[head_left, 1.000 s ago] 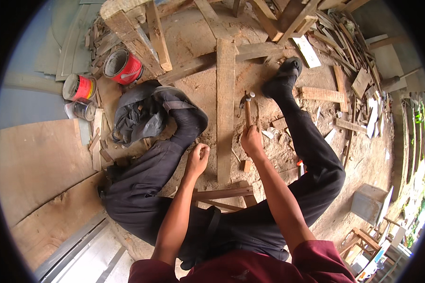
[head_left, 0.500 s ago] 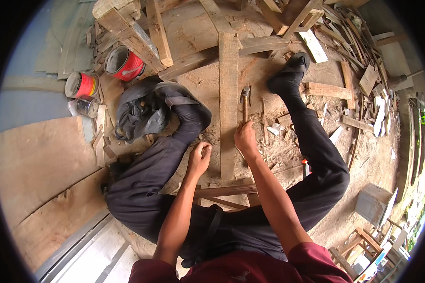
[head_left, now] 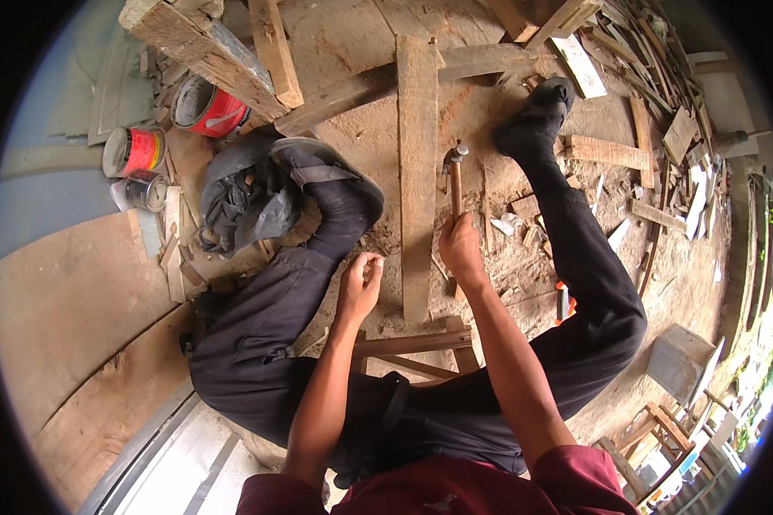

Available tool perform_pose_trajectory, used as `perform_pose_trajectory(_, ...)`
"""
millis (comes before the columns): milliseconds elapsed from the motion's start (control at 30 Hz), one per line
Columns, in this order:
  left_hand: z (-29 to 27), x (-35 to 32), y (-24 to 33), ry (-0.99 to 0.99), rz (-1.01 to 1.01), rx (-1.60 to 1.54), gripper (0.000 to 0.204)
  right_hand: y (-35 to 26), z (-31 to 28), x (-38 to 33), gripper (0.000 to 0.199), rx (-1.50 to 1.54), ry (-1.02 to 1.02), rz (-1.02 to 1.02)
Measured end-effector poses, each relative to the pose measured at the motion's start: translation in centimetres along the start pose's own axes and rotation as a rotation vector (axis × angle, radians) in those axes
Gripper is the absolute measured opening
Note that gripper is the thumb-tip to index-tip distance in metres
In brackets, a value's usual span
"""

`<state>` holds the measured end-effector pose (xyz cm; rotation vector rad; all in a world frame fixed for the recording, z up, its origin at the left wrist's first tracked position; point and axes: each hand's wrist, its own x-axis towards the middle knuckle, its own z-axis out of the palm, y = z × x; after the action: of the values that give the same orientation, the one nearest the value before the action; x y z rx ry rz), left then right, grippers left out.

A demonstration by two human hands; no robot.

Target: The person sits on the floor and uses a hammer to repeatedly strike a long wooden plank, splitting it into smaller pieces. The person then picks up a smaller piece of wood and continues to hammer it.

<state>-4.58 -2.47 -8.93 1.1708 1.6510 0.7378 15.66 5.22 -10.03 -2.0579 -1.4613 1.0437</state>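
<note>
My right hand point(head_left: 463, 251) is wrapped round the wooden handle of a claw hammer point(head_left: 457, 184), its metal head pointing away from me. Just left of the hammer, a long wooden plank point(head_left: 416, 172) runs away from me between my legs. On the plank's other side my left hand point(head_left: 360, 286) is closed, thumb and fingertips drawn together. Whatever it may hold is too small or hidden to name. Neither hand touches the plank. The plank's far end lies over a wooden crosspiece point(head_left: 352, 96), and a low wooden frame point(head_left: 412, 344) stands near its close end.
Red paint cans point(head_left: 210, 107) and a black plastic bag point(head_left: 249, 197) lie by my left foot. Scrap wood point(head_left: 653, 69) is heaped at the far right, with loose offcuts point(head_left: 605, 152) beside my right foot. An orange-ended tool point(head_left: 564, 302) rests by my right knee.
My right hand and the hammer have shifted slightly right, away from the plank, and the hammer head has turned. My left hand stays closed in nearly the same place. The view has shifted slightly.
</note>
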Motion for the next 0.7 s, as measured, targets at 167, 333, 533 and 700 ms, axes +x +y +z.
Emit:
perform_pose_trajectory(167, 0.3, 0.2, 0.8, 0.009, 0.008, -0.011, 0.021, 0.8, 0.2, 1.5, 0.026, 0.025, 0.01, -0.003)
perform_pose_trajectory(333, 0.5, 0.4, 0.9, 0.04, 0.032, -0.037, 0.02, 2.0, 1.1, 1.8, 0.028, -0.111, 0.104, -0.11)
perform_pose_trajectory(533, -0.1, -0.1, 1.0, 0.027, 0.022, -0.002, 0.017, 2.6, 3.5, 6.5, 0.024, 0.02, 0.139, -0.122)
perform_pose_trajectory(700, -0.5, 0.5, 2.2, 0.017, 0.03, -0.029, 0.017, 0.0, -1.6, 6.0, 0.033, 0.04, -0.014, 0.047)
